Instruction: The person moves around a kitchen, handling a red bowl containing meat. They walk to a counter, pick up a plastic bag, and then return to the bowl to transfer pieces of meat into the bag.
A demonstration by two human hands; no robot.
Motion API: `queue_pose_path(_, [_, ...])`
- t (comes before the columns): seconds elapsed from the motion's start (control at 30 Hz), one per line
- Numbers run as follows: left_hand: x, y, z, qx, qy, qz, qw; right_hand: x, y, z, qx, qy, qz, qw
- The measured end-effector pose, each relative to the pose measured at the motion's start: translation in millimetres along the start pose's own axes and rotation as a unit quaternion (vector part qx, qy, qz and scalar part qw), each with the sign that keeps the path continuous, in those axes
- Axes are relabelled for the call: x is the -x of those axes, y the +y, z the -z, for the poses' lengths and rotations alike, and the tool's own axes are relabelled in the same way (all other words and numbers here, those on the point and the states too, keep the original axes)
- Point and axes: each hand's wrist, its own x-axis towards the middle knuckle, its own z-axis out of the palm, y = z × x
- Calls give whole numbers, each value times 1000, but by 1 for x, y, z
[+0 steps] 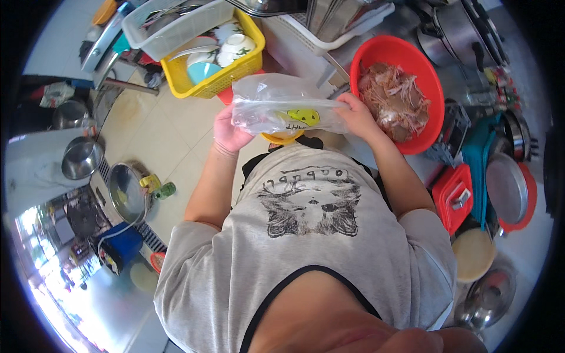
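A clear plastic bag (276,90) with a green printed figure and some lettering is stretched sideways in front of my body. My left hand (230,131) grips its left end, palm turned partly up, with the fingers partly hidden by the plastic. At the bag's right end, the fingers of my right hand (358,115) pinch the edge. Whether the bag's mouth is open cannot be told. Just right of my right hand, a red plastic basin (435,84) holds a pile of shredded, reddish-brown food, perhaps meat. The rim of a yellow round object (282,138) shows below the bag.
A yellow basket (176,86) with bowls and a translucent bin (190,33) stand at the upper left. Metal pots (463,35), a red lidded container (453,198) and teal trays (479,163) are at the right. A steel basin (128,192) is at the left.
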Motion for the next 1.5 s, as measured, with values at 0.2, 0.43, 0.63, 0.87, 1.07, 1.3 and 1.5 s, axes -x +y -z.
queue_pose_path(0.2, [15,-28,12,31,11,-48,998,6,-33,20,-523,-127,-34,842])
queue_pose_path(0.43, [13,-28,-34,-201,182,-59,961,4,-28,68,-339,-230,79,909])
queue_pose_path(0.63, [3,-67,-72,-533,104,-244,804,5,-39,34,356,-19,249,901])
queue_pose_path(0.87, [-15,-78,-72,-890,36,-219,398,-6,-51,15,494,68,173,849])
queue_pose_path(1.07, [-36,-67,-49,-896,338,-108,269,-3,-75,-10,493,22,147,857])
queue_pose_path(1.3, [-29,-51,-64,-912,314,-96,245,-37,-43,-4,319,8,226,920])
queue_pose_path(1.5, [-13,-55,-76,-914,237,-176,280,-33,-51,12,234,-46,272,932])
